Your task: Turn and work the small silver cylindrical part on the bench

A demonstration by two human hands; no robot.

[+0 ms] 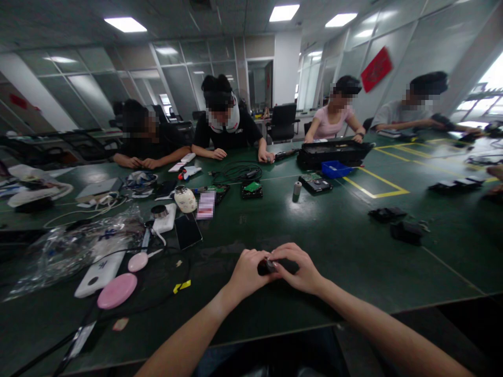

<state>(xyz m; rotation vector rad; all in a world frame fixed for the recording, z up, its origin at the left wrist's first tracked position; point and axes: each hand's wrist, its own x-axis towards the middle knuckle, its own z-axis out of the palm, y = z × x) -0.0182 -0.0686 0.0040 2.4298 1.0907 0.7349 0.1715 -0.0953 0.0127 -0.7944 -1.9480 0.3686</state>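
Observation:
Close to the near edge of the green table, my left hand (247,275) and my right hand (302,271) meet at the fingertips. Between them is a small dark grey, metallic-looking piece (270,265), mostly covered by my fingers, so its kind cannot be made out. Both hands are closed on it, with thumbs and fingers curved round. Beyond my hands a small metal cylinder (297,188) stands upright beside a hard drive (315,183). A green circuit board (252,189) lies further left.
To my left are a dark phone (188,231), a pink round disc (117,290), a white power bank (101,271), clear plastic wrap (90,238) and cables. Black adapters (406,232) lie right. Across the table, several people sit near a blue tray (336,168) and a black casing (334,152).

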